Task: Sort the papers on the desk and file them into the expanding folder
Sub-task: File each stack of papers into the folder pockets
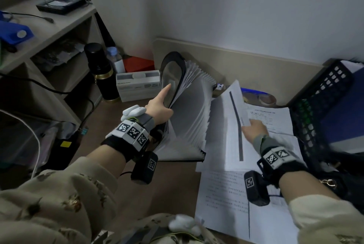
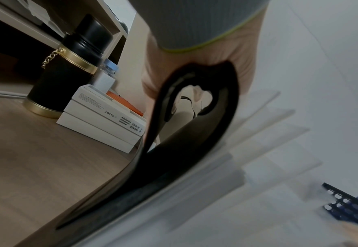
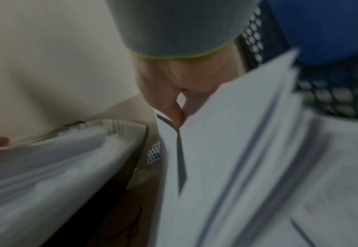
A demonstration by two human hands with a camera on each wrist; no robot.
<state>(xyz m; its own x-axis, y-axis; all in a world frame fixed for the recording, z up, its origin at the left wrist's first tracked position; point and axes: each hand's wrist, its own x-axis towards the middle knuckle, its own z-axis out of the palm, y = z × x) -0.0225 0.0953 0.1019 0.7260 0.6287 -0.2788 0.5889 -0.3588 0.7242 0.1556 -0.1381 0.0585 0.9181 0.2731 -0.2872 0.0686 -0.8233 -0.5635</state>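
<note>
The expanding folder [image 1: 189, 110] stands fanned open on the desk, its pale pockets spread out. My left hand [image 1: 160, 104] holds its black front cover [image 1: 173, 74] pulled back to the left, index finger lying straight along the outside. In the left wrist view the cover [image 2: 194, 133] curves across the palm [image 2: 216, 55]. My right hand [image 1: 254, 129] pinches a printed sheet [image 1: 232, 121] with a dark stripe, lifted at an angle just right of the folder. The right wrist view shows thumb and finger [image 3: 173, 107] nipping that sheet [image 3: 216, 150]. More papers [image 1: 226, 200] lie stacked beneath.
A black mesh tray [image 1: 319, 106] with a blue binder [image 1: 342, 117] stands at the right. Left of the folder are white boxes [image 1: 137, 86], a black flask [image 1: 102, 72] and a shelf unit [image 1: 49, 33]. A tape roll [image 1: 266, 99] lies behind the papers.
</note>
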